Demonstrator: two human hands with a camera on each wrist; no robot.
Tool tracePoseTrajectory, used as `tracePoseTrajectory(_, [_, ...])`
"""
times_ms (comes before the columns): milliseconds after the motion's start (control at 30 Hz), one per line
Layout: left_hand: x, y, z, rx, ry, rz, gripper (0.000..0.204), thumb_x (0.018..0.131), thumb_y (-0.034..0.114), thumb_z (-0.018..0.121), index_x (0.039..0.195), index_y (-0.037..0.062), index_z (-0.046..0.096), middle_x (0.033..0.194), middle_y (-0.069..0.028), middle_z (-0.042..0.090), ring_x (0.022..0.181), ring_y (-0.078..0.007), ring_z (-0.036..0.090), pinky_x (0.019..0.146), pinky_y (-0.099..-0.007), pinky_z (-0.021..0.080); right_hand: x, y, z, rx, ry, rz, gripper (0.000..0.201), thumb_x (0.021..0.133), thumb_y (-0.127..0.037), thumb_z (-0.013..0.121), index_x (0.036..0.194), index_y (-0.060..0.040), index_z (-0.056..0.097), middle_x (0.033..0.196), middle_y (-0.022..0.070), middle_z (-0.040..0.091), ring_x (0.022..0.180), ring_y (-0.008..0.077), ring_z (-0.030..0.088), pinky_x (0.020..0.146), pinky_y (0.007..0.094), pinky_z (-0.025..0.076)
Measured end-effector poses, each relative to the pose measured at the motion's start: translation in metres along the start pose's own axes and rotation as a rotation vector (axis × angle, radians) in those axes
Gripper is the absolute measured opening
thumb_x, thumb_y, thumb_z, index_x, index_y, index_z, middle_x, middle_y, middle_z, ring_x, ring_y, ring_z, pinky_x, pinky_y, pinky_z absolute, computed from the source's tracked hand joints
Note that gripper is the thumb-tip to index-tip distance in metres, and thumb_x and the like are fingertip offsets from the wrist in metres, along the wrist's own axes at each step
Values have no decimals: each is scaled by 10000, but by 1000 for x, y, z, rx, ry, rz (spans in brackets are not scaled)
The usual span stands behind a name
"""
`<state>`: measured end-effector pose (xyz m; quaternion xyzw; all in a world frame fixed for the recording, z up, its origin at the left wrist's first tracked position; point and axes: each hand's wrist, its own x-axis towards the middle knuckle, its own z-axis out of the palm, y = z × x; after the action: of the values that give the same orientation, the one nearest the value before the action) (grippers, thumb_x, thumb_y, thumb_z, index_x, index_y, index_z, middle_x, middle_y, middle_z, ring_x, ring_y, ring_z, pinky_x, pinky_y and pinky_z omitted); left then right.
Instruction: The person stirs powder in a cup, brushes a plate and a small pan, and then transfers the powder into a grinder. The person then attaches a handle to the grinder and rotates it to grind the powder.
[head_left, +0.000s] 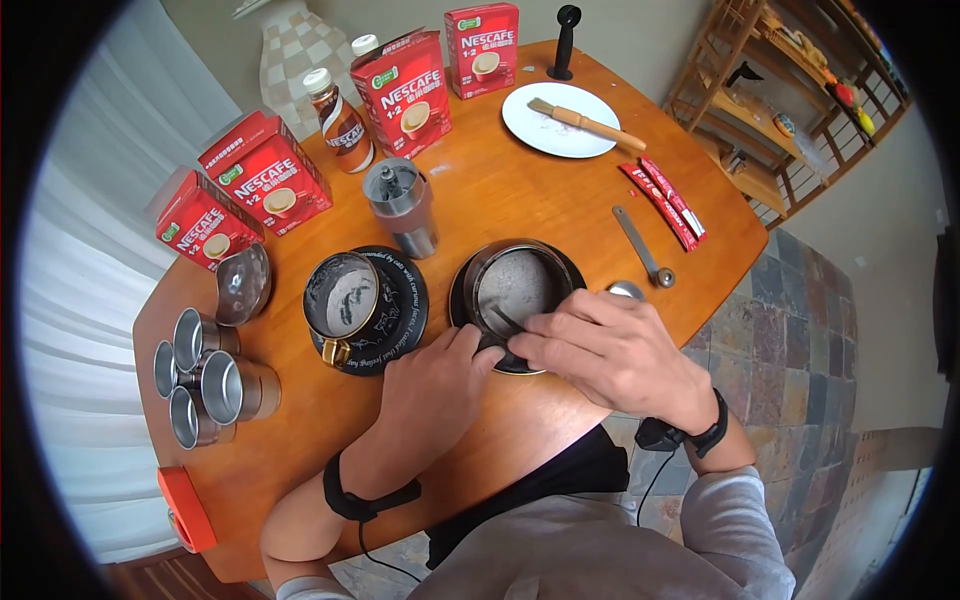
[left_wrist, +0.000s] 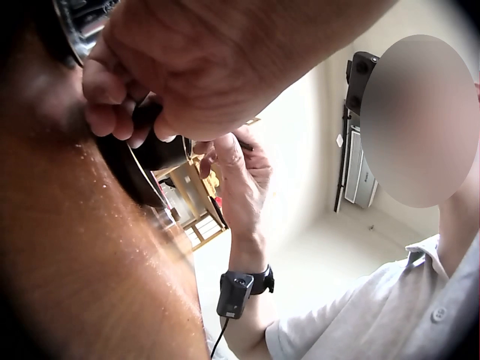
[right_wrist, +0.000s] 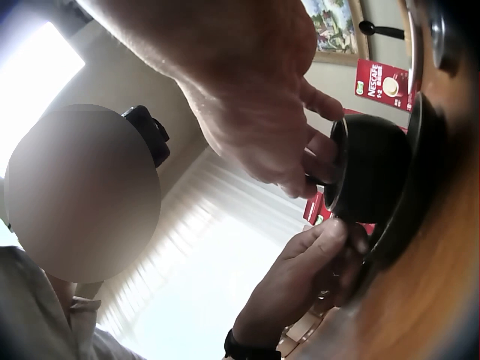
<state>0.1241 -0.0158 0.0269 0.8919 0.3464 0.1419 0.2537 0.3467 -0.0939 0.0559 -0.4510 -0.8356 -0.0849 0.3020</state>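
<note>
A dark cup [right_wrist: 375, 161] stands on a black saucer [right_wrist: 420, 176] near the front of the table; pale greyish contents show inside it in the head view. My left hand [head_left: 435, 385] is at the cup's near side, its thumb and fingers pinching the cup's dark handle [left_wrist: 147, 116]. Over the near right of the rim, my right hand [head_left: 605, 350] pinches a thin dark stick-like utensil [head_left: 506, 318], whose lower end reaches into the cup. Left of it, a second cup [head_left: 342, 295] with a gold handle and pale powdery contents sits on a black lettered saucer [head_left: 400, 320].
Behind the cups stands a grinder [head_left: 402, 210]. Red Nescafe boxes [head_left: 405, 95] and a bottle [head_left: 343, 125] line the back. Several metal cups [head_left: 235, 390] and a glass bowl [head_left: 244, 285] are left. Right are a plate [head_left: 530, 125] with a brush [head_left: 585, 122], sachets [head_left: 662, 205] and a measuring spoon [head_left: 640, 245].
</note>
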Motion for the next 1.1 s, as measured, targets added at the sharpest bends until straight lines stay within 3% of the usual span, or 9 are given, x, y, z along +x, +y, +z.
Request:
tracePoseTrajectory(67, [0, 0, 0, 1, -3, -1, 201, 1030, 244, 641, 1009, 47, 606, 872, -190, 679, 791, -447, 668, 659, -515, 520, -4, 1, -7, 37, -53, 0, 296, 775, -130, 761, 1060, -62, 726, 861, 9, 612, 771, 187, 574, 607, 318, 508])
tracePoseTrajectory(300, [0, 2, -1, 2, -10, -21, 206, 1028, 247, 642, 1012, 45, 607, 885, -194, 680, 815, -450, 667, 674, -512, 519, 6, 8, -5, -37, 104, 110, 245, 825, -113, 822, 1064, -73, 784, 967, 53, 735, 793, 223, 648, 635, 339, 538])
tracePoseTrajectory(400, [0, 3, -2, -7, 3, -20, 208, 1026, 248, 646, 1010, 43, 610, 886, -197, 679, 821, -452, 665, 677, -510, 519, 4, 11, 5, -72, 121, 66, 269, 791, -131, 760, 1054, -80, 733, 889, 0, 623, 805, 186, 589, 618, 321, 524])
tracePoseTrajectory(600, [0, 3, -1, -12, -9, -38, 200, 1022, 235, 652, 993, 43, 608, 884, -203, 675, 817, -458, 659, 673, -506, 517, -7, 2, -9, 27, -78, 35, 288, 783, -135, 748, 1068, -91, 745, 865, -6, 596, 794, 173, 574, 589, 303, 507])
tracePoseTrajectory(700, [1, 4, -2, 4, -8, -30, 199, 1022, 231, 653, 984, 42, 605, 877, -205, 671, 813, -461, 655, 668, -507, 513, -4, 5, -9, 20, -5, 45, 271, 784, -129, 748, 1052, -89, 743, 855, -6, 585, 796, 175, 571, 583, 309, 500])
tracePoseTrajectory(800, [0, -4, 4, 69, 67, 97, 227, 1022, 257, 662, 973, 43, 603, 808, -142, 667, 695, -389, 689, 574, -484, 536, 5, 10, 5, -28, 129, 95, 252, 785, -119, 745, 1035, -86, 742, 844, -2, 574, 797, 179, 568, 585, 312, 497])
tracePoseTrajectory(900, [1, -3, 3, 54, 71, 95, 223, 1023, 250, 661, 960, 47, 596, 806, -144, 665, 701, -394, 686, 578, -487, 532, 5, 8, 5, -45, 134, 77, 235, 789, -113, 742, 1023, -83, 739, 834, 4, 564, 799, 185, 569, 588, 316, 494])
tracePoseTrajectory(1033, [0, 1, -1, -27, 14, -3, 214, 1026, 226, 648, 954, 33, 590, 855, -208, 657, 799, -465, 647, 654, -503, 497, -5, 2, -9, 59, -27, 55, 250, 778, -111, 752, 1025, -75, 736, 856, 6, 590, 806, 194, 574, 597, 324, 502])
tracePoseTrajectory(1100, [0, 2, -2, -11, 2, -9, 223, 1027, 226, 647, 942, 31, 584, 848, -210, 653, 792, -464, 645, 652, -502, 495, -4, 3, -6, 56, 36, 62, 260, 778, -106, 757, 1034, -72, 738, 859, 8, 599, 803, 197, 575, 602, 328, 506])
